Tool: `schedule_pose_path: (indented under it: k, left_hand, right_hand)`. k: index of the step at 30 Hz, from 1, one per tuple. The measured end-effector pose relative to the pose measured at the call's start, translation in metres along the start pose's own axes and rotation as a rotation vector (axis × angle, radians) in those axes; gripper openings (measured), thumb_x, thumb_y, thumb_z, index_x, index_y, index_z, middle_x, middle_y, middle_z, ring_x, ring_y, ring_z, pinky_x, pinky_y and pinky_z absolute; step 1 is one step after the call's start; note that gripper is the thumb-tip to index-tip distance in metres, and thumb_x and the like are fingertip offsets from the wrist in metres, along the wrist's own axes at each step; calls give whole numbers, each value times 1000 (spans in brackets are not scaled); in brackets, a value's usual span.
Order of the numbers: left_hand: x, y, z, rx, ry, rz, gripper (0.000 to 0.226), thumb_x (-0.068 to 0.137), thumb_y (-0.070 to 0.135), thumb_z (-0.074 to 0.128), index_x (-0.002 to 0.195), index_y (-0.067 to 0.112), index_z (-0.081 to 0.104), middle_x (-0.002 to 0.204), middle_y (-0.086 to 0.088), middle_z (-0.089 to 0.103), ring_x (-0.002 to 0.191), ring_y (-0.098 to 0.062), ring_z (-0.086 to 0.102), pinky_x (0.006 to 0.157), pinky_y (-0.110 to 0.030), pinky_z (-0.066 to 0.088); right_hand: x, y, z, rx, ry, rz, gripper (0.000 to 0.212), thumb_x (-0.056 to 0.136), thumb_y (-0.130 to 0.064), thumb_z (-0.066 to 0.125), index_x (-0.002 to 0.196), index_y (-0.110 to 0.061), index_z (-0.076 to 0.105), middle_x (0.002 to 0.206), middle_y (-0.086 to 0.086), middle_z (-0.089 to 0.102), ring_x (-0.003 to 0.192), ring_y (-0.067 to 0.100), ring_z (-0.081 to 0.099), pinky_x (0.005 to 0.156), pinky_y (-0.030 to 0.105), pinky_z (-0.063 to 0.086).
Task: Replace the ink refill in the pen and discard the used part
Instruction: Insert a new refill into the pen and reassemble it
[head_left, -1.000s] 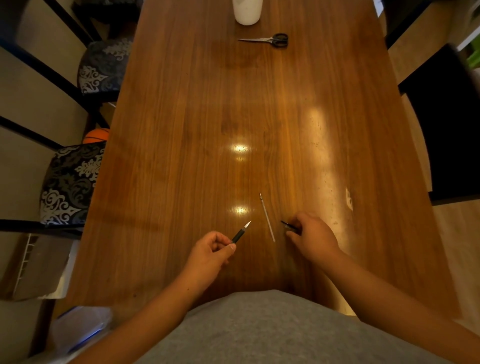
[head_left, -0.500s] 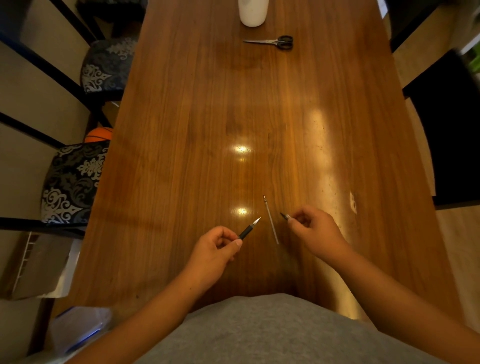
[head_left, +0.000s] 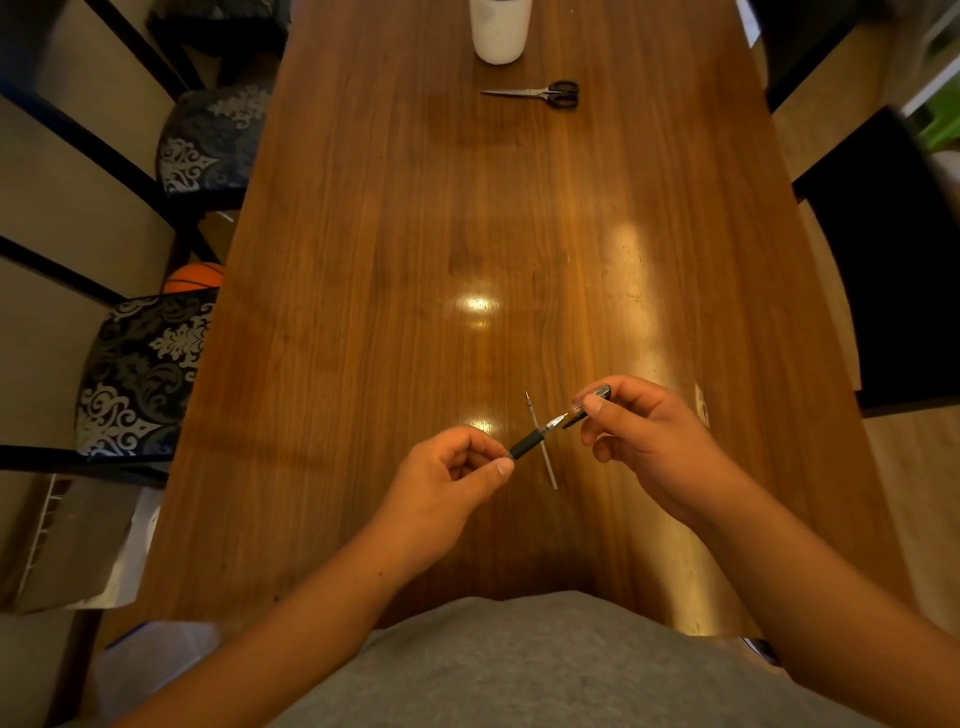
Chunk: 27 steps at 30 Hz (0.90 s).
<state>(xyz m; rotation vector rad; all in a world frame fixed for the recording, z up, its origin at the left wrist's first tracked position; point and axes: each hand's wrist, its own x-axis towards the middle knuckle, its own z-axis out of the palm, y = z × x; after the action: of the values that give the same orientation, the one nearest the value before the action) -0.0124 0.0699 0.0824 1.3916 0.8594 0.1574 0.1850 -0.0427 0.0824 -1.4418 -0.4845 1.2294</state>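
My left hand (head_left: 447, 483) pinches the black grip section of the pen (head_left: 530, 442), its silver tip pointing up and right. My right hand (head_left: 649, 447) holds the pen's barrel (head_left: 589, 405) between thumb and fingers, its open end almost touching that tip. A thin loose ink refill (head_left: 543, 447) lies on the wooden table (head_left: 467, 234) just under and between both hands, partly crossed by the grip section.
Black-handled scissors (head_left: 540, 93) and a white cylindrical container (head_left: 500, 31) sit at the far end of the table. Patterned chairs (head_left: 145, 374) and an orange ball (head_left: 195, 278) stand at the left, a dark chair (head_left: 893, 270) at the right.
My right hand lifted the barrel off the table and brought it toward the tip. My left hand raised the grip section up and right over the loose refill.
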Motion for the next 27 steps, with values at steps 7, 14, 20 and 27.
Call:
schedule_pose_path:
  k: [7,14,20,27]
  left_hand:
    - [-3,3,-2,-1,-17,17,15,86,10,68,82,25,68,72,4,63,65,-8,56,55,-15,46]
    - [-5,8,-3,-4,-26,19,19,89,16,65,81,32,71,75,4,74,61,-1,60,53,-13,46]
    - [-5,17,-3,-41,-93,32,23,94,23,56,82,34,72,75,1,75,60,-6,63,54,-13,47]
    - [-4,18,-1,-446,-201,-119,18,91,23,59,82,16,73,64,1,62,53,-6,53,51,-15,46]
  right_hand:
    - [-4,-3,11,-48,-30,-25,18,80,-28,66,91,-14,71,69,1,65,64,11,60,55,21,47]
    - [-6,0,27,-78,8,-117,8,83,-23,68,89,-23,73,68,-3,67,62,9,60,56,20,49]
    - [-2,-6,44,19,175,-260,25,82,-1,68,99,-19,64,63,6,60,57,14,58,58,21,50]
    - [-2,-17,56,75,185,-278,24,82,1,65,100,-14,62,73,9,61,62,10,59,60,22,51]
